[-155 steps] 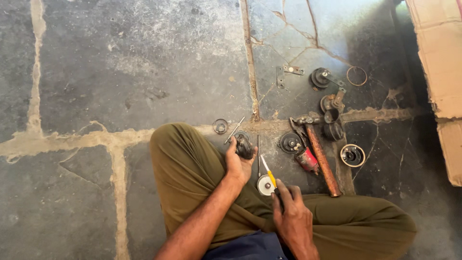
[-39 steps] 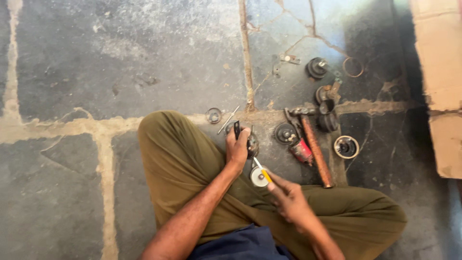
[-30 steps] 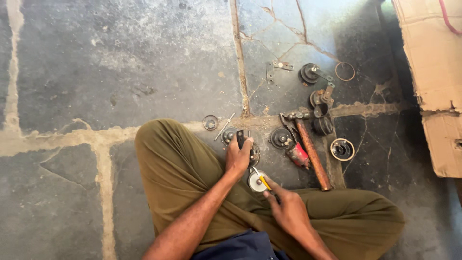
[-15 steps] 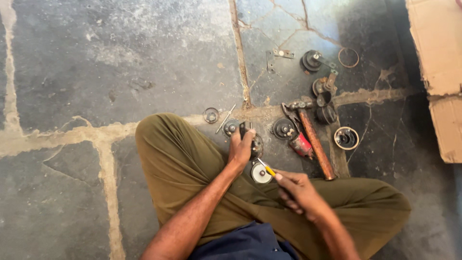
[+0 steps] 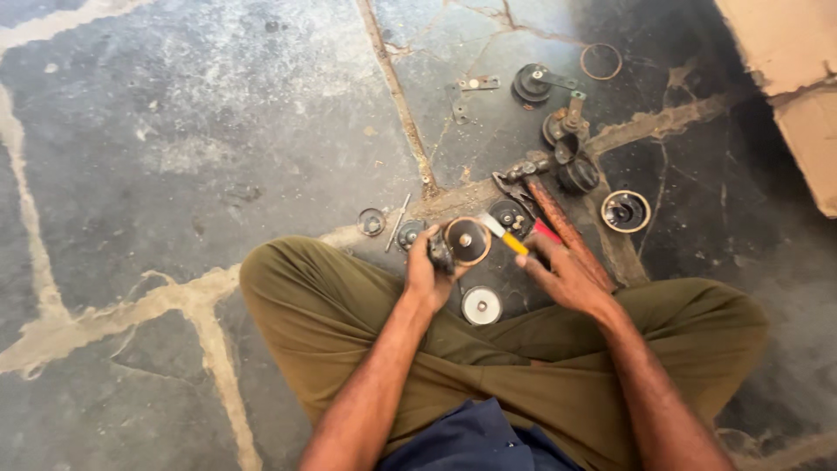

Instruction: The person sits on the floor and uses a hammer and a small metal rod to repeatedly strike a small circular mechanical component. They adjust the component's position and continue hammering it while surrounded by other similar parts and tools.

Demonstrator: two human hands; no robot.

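I sit cross-legged on a stone floor. My left hand (image 5: 427,275) grips a dark round metal part (image 5: 460,242) with a rusty, copper-coloured face, held up over my legs. My right hand (image 5: 562,277) holds a yellow-handled screwdriver (image 5: 504,235) whose tip reaches the face of that part. A silvery disc (image 5: 481,305) lies on the floor between my legs, just below both hands.
A wooden-handled hammer (image 5: 558,218) and red-handled pliers (image 5: 547,230) lie beside my right hand. Several dark round metal parts (image 5: 577,173), a ring (image 5: 601,61), a cup-shaped piece (image 5: 626,211), a small washer (image 5: 372,221) and a thin rod (image 5: 398,222) are scattered ahead. Cardboard (image 5: 798,61) sits at the far right.
My left hand has lifted the round part off the floor and turned its face upward. The screwdriver has gone from the silvery disc to that part; the disc now lies free.
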